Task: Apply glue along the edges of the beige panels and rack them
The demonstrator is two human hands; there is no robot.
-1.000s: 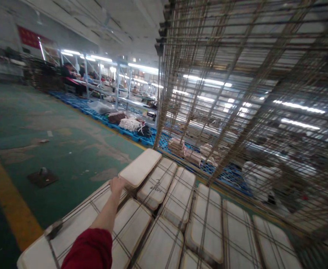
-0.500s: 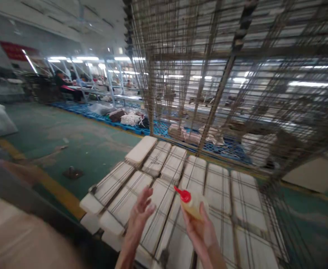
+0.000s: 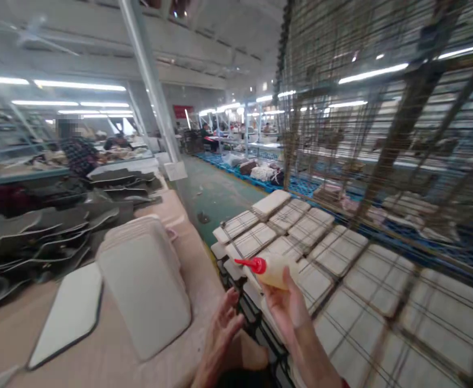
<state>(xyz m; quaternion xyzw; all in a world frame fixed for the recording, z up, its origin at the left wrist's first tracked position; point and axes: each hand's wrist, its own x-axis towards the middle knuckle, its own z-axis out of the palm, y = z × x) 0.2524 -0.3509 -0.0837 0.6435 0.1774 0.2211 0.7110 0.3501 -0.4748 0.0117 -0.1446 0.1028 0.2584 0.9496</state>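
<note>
My right hand (image 3: pixel 287 302) is wrapped round a squeeze bottle (image 3: pixel 279 271) of pale yellow liquid, tilted with its red nozzle pointing left. Beside it, my left hand (image 3: pixel 223 328) is held up with its fingers apart and nothing in it. It hovers near the edge of a table (image 3: pixel 196 280) covered in tan sheeting. On that table lies a stack of pale, rounded rectangular panels (image 3: pixel 145 291). A single similar panel with a dark edge (image 3: pixel 69 312) rests left of the stack.
Wire-mesh racks (image 3: pixel 357 323) bearing several pale panels stand at the right, with raised mesh racks (image 3: pixel 361 108) above. Dark curved pieces (image 3: pixel 38 231) are piled at the left. A person (image 3: pixel 77 151) is behind them. Green floor (image 3: pixel 216 188) runs between table and racks.
The view has swung left, bringing the table and its stacked panels into sight. Both hands are now near the table edge, the bottle still in my right hand, its nozzle turned more to the left.
</note>
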